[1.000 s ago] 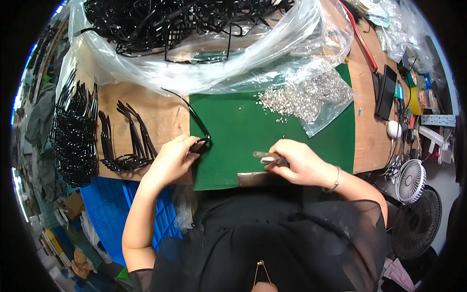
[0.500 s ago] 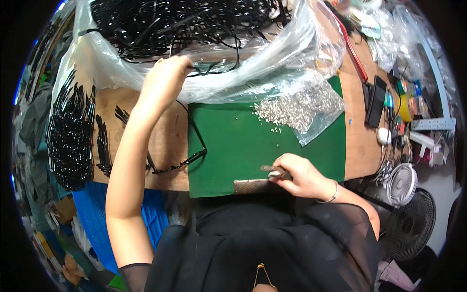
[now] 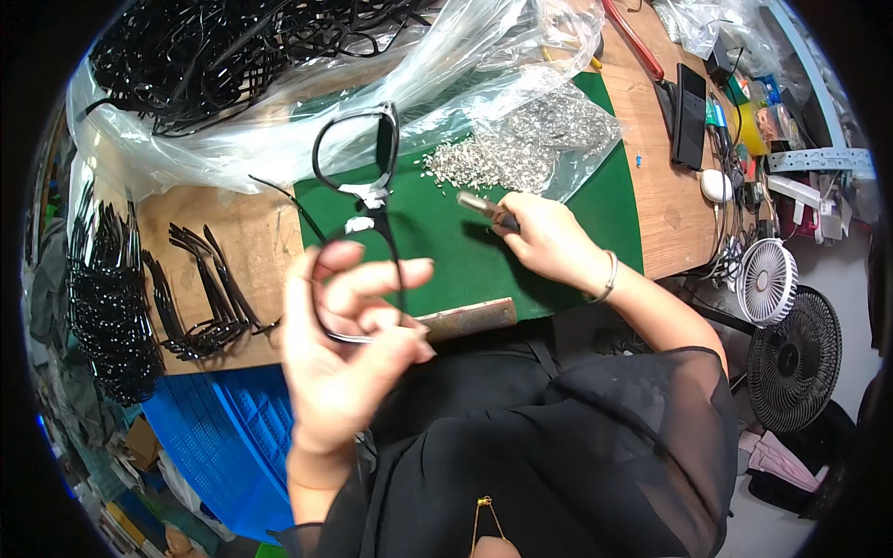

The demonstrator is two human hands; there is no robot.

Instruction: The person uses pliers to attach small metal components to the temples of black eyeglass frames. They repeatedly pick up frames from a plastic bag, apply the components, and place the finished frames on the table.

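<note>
Head view: left hand (image 3: pixel 349 358) is pinched shut on a black eyeglass frame front (image 3: pixel 358 186), holding it up over the green mat (image 3: pixel 465 251), with the frame's top rim pointing to 12 o'clock. Right hand (image 3: pixel 549 242) is closed around a small metal tool (image 3: pixel 484 206) at about 1 o'clock from the frame, just below the bag of tiny silver parts (image 3: pixel 530 149). I'd say keep the frame steady and grip near the hinge so it doesn't twist.
</note>
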